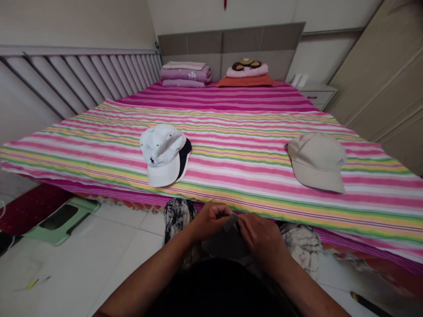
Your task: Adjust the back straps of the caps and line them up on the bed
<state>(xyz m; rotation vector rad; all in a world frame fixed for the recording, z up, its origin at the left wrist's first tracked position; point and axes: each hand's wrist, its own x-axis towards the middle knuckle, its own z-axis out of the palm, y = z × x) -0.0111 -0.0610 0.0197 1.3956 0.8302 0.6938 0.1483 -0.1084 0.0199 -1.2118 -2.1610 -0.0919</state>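
Note:
Low in the middle, between my knees, lies a dark grey cap (224, 245), mostly hidden by my hands and body. My left hand (213, 219) pinches its short strap end (230, 222) between thumb and fingers. On the other side of the strap, my right hand (259, 231) is closed on the cap's edge. A white cap (163, 149) with a small dark logo rests on the bed at left, stacked over a navy one (185, 156). To the right sits a beige cap (315, 160), its brim facing me.
A striped sheet covers the bed (231, 154). Folded purple bedding (185, 75) and an orange pillow (246, 81) lie near the headboard (211, 44). A green stool (62, 220) stands on the floor at left, and a white nightstand (317, 94) is at back right.

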